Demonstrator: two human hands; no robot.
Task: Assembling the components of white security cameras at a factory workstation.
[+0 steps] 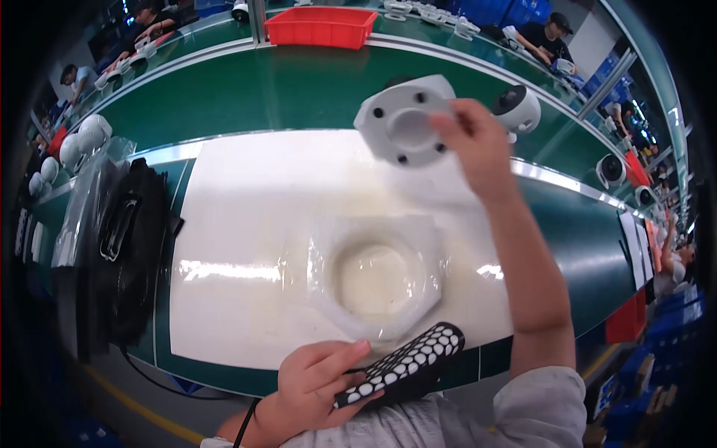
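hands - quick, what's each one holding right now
Left hand: closed on a black tool with a honeycomb-patterned handle.
Right hand: fingers gripping a white round flanged part, held up over the white mat.

left wrist cropped [231, 437], distant workers blurred [549, 33]

Green workbench [299, 93] with metal edging — white mat [246, 224] laid flat across the near part. On the mat: clear plastic film [377, 272] with a round dished centre. Left of the mat — black bag [131, 246], clear plastic bags [89, 201].
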